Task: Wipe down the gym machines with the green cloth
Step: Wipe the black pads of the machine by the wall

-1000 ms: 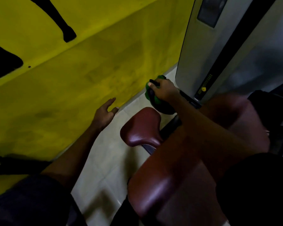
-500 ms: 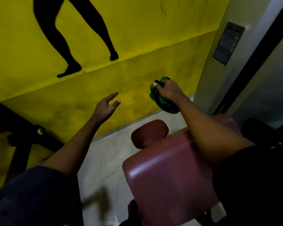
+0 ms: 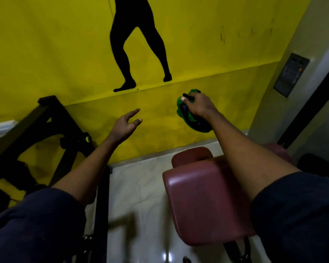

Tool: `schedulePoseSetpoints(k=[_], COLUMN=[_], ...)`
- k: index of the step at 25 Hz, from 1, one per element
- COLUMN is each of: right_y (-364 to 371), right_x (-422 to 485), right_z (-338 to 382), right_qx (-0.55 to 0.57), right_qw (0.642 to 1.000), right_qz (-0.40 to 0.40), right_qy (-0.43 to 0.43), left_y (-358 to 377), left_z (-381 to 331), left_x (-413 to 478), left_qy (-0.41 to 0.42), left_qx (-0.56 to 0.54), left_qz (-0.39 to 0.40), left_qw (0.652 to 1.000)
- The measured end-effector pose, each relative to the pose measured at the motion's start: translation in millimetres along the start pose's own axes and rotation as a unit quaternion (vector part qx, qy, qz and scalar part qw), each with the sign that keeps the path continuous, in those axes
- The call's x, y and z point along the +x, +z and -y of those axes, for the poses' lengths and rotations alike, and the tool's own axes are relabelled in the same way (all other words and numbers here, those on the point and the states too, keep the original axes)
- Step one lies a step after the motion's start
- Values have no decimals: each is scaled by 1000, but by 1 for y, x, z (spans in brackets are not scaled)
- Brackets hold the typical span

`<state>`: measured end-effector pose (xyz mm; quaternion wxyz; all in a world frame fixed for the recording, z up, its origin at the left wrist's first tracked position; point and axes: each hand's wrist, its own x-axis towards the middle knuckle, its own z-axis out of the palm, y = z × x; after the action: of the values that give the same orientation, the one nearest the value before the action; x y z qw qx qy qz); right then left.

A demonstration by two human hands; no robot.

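head view: one green cloth (image 3: 185, 115) bunched in right hand (image 3: 199, 106), two maroon pads (image 3: 205, 202).

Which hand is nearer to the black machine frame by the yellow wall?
Left. The left hand hovers open just right of the black frame; the right hand, gripping the green cloth, is farther right.

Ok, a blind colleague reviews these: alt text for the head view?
The right hand grips a bunched green cloth before a yellow wall, over a maroon padded seat; the left hand is open, holding nothing.
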<state>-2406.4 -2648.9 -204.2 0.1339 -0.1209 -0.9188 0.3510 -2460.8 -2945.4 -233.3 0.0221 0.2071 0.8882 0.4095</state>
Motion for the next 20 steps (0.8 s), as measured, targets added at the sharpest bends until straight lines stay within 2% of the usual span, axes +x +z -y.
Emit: schedulePoseSetpoints(k=[5, 10, 20], right_y=[2, 6, 43], right_x=[-26, -38, -99], right_z=[24, 67, 178], right_qx=[-5, 9, 70], right_qw=[999, 992, 946], right_qz=[18, 51, 134], right_qy=[-45, -117, -286], left_y=[-35, -83, -160], left_z=[-9, -23, -49], left_x=[-52, -105, -267], left_qy=[-34, -83, -144], left_qx=[36, 63, 108], left_qz=[-37, -115, -261], left_qw=[998, 988, 949])
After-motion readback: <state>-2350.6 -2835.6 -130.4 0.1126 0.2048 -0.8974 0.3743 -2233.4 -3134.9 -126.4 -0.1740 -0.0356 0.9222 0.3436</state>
